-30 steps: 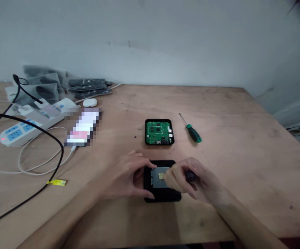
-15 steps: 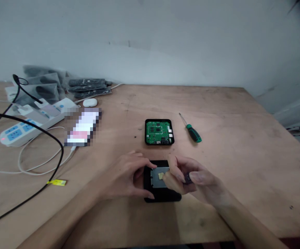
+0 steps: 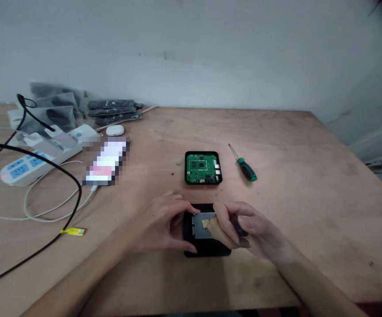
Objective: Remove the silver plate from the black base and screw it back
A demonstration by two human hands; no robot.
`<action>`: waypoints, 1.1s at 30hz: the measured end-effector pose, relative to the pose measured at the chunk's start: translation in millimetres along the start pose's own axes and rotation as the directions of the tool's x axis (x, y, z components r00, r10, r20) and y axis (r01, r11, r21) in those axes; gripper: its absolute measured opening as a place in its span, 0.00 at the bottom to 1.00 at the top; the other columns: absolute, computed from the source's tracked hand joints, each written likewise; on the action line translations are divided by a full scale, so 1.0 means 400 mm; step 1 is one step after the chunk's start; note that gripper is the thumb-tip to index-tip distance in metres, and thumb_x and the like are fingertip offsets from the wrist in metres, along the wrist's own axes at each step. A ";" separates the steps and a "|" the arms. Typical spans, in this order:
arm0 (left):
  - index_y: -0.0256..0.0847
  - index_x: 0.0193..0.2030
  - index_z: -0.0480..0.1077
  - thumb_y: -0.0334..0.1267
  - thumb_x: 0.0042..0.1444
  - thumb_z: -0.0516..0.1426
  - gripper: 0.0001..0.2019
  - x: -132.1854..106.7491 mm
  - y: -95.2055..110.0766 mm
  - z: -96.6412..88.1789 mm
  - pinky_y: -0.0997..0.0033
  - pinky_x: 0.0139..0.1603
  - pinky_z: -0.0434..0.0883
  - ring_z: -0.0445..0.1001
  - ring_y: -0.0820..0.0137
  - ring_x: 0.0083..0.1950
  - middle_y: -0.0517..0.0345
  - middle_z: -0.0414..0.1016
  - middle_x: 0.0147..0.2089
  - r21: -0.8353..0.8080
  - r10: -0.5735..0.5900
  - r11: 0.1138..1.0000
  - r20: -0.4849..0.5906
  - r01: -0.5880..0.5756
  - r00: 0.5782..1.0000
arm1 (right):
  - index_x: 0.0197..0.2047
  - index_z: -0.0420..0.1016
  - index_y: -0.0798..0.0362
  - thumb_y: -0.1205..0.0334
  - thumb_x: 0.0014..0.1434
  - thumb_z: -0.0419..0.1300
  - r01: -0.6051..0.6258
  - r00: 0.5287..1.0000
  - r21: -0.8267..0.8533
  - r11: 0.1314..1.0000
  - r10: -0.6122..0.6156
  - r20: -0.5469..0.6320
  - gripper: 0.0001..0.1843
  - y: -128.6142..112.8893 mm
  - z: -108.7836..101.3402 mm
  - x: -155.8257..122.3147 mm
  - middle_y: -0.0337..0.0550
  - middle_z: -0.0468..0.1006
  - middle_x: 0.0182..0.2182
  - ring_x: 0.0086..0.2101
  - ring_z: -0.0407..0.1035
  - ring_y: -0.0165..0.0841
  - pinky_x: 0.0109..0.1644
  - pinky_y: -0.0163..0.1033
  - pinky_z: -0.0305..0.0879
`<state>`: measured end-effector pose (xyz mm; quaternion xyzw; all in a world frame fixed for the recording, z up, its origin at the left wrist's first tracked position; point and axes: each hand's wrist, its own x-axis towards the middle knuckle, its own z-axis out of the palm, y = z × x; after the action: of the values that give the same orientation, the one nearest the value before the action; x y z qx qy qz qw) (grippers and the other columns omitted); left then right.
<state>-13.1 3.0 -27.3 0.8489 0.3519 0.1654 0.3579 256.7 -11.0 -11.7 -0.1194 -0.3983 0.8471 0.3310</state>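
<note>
And over to the left of the left hand we go, where a black cable sweeps across the wooden tabletop wearing a bright yellow tag, and a white cable runs to the lit, pixelated phone! Farther out beyond that same hand, here's the white power strip, red light glowing, plugs seated, with a rounded white case near the phone's far end. Deeper still, grey plastic bags and dark wrapped bundles lie near the pale wall!

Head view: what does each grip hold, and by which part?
Left grip: black case, by its left side. Right grip: dark handle-like object, by its visible end; the rest is hidden.
</note>
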 end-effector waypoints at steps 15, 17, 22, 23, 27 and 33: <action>0.44 0.58 0.77 0.64 0.56 0.73 0.32 0.001 0.001 0.002 0.64 0.42 0.65 0.73 0.64 0.39 0.62 0.73 0.34 -0.021 0.041 0.999 -0.028 -0.041 0.999 | 0.26 0.68 0.52 0.39 0.75 0.54 0.047 0.999 -0.146 0.988 -0.049 -0.012 0.31 -0.005 0.011 0.013 0.34 0.58 0.21 0.23 0.50 0.30 0.29 0.40 0.46; 0.44 0.59 0.77 0.64 0.56 0.73 0.33 0.002 0.001 0.001 0.63 0.42 0.65 0.74 0.62 0.41 0.60 0.74 0.34 -0.022 0.038 0.999 -0.028 -0.039 0.999 | 0.27 0.70 0.52 0.40 0.72 0.57 0.040 0.999 -0.114 0.993 -0.041 -0.003 0.29 -0.005 0.007 0.014 0.34 0.58 0.21 0.23 0.50 0.30 0.29 0.39 0.45; 0.47 0.60 0.78 0.64 0.55 0.73 0.33 0.003 0.005 -0.003 0.62 0.44 0.66 0.75 0.60 0.44 0.59 0.76 0.38 -0.028 -0.007 1.000 -0.010 0.007 1.000 | 0.30 0.73 0.53 0.44 0.66 0.64 -0.001 1.000 -0.036 0.999 0.000 -0.016 0.22 -0.001 -0.001 0.010 0.34 0.60 0.22 0.24 0.49 0.31 0.29 0.38 0.44; 0.47 0.60 0.78 0.64 0.55 0.73 0.33 0.003 0.005 -0.003 0.62 0.44 0.66 0.75 0.61 0.43 0.59 0.76 0.37 -0.031 -0.010 0.999 -0.005 0.010 1.000 | 0.30 0.73 0.53 0.44 0.65 0.65 -0.005 1.000 -0.028 1.000 0.005 -0.023 0.22 0.000 -0.001 0.009 0.34 0.60 0.22 0.24 0.49 0.30 0.29 0.38 0.44; 0.47 0.60 0.78 0.65 0.55 0.73 0.33 0.003 0.005 -0.002 0.63 0.44 0.66 0.74 0.61 0.43 0.60 0.75 0.36 -0.030 -0.016 0.999 0.001 0.016 1.000 | 0.34 0.73 0.54 0.45 0.64 0.66 -0.016 0.999 -0.011 1.000 0.015 -0.039 0.20 0.001 0.001 0.005 0.34 0.62 0.23 0.25 0.49 0.30 0.30 0.38 0.45; 0.46 0.60 0.78 0.64 0.55 0.73 0.34 0.001 0.001 0.000 0.63 0.44 0.66 0.74 0.61 0.43 0.58 0.76 0.38 -0.018 0.005 1.000 -0.012 -0.005 1.000 | 0.37 0.73 0.54 0.49 0.63 0.67 -0.025 0.999 0.045 0.999 0.026 -0.024 0.17 0.003 0.002 0.007 0.33 0.61 0.24 0.24 0.47 0.29 0.28 0.36 0.41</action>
<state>-12.5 2.9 -27.1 0.8455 0.3504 0.1746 0.3631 253.8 -10.3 -12.1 -0.1276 -0.3737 0.8584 0.3276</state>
